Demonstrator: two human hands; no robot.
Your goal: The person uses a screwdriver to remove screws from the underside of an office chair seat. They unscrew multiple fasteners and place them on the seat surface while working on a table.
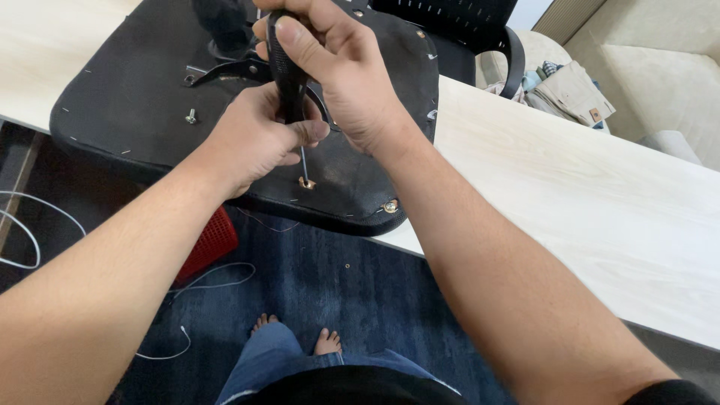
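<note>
An upturned black chair seat (127, 97) lies on a pale wooden table (570, 195), overhanging its front edge. Both hands grip a black-handled screwdriver (288, 82) held upright. My right hand (337, 67) wraps the top of the handle. My left hand (259, 139) holds the lower part of the handle. The thin metal shaft (304, 163) points down into a brass screw hole (306, 183) in the seat's underside. A loose screw (190, 115) stands on the seat to the left. Another brass fitting (390, 205) sits near the seat's front edge.
A black metal bracket (225, 71) is on the seat behind my hands. A black mesh chair back (457, 22) stands beyond the table, with folded clothes (562, 90) on a beige sofa. Below are a blue carpet (337, 300), a red basket (210, 244), white cables (30, 225) and my bare feet (296, 337).
</note>
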